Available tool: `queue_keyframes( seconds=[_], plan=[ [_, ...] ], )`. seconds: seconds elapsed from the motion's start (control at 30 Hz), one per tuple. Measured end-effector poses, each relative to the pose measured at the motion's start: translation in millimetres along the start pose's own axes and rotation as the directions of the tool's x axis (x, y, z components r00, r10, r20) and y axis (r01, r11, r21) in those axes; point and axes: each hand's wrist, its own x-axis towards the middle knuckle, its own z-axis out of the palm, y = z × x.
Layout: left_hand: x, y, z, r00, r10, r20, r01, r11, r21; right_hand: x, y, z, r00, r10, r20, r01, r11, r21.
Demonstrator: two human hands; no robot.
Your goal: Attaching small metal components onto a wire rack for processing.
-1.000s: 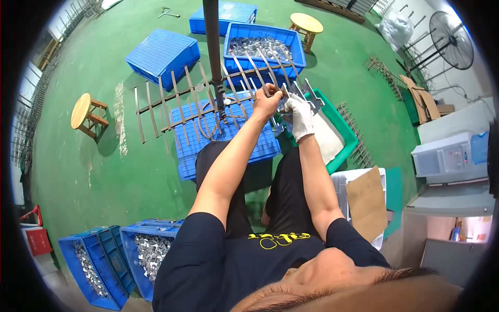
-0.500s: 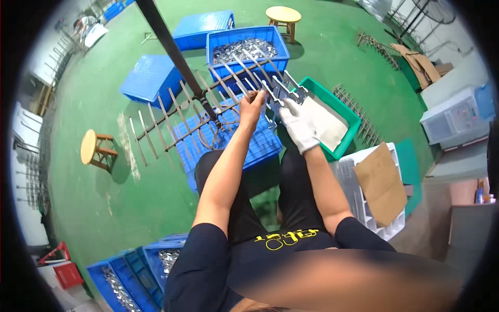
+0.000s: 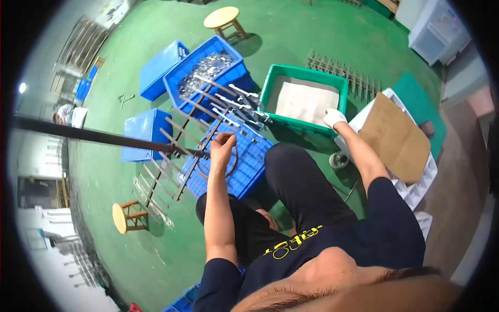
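Observation:
My left hand (image 3: 222, 147), bare, is beside the prongs of a metal hanging rack (image 3: 179, 151). Its fingers bend loosely, with the thumb apart, and I see nothing in them. Several shiny metal pieces (image 3: 238, 106) hang on the rack's far end. In a white glove, my right hand (image 3: 334, 119) is at the near right corner of a green tub (image 3: 296, 125). Its fingers look curled closed; whether they grip the rim or something small is hidden. Pale sheet material (image 3: 306, 101) lines the tub.
A blue crate (image 3: 244, 151) stands under the rack, whose dark pole (image 3: 104, 138) runs left. Behind is a blue bin (image 3: 174, 86) of metal pieces. Stools (image 3: 221, 17) stand far and left. Cardboard (image 3: 397, 138) lies on a white crate at right; another rack (image 3: 343, 73) lies beyond the tub.
My right hand has left the hanging metal pieces for the tub's near right corner. The left hand has drawn back from those pieces along the rack. My view has turned.

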Motion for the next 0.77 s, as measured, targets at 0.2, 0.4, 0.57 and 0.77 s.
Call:
queue_keyframes(
  seconds=[0.2,0.4,0.57,0.77],
  plan=[
    [21,10,13,0.998,-0.033,-0.046,0.054,0.805,0.591,61,13,23,0.985,-0.009,0.174,0.068,0.938,-0.34],
    [34,24,30,0.997,-0.068,-0.043,0.072,0.507,0.859,101,4,52,0.875,0.449,0.183,-0.461,0.887,0.024],
    [61,2,43,1.0,-0.007,-0.019,0.02,0.46,0.888,162,30,72,0.748,0.648,0.143,-0.647,0.664,0.375],
    [40,10,23,0.999,0.035,0.002,-0.02,0.528,0.849,151,39,53,0.742,0.634,0.218,-0.626,0.54,0.562]
  ],
)
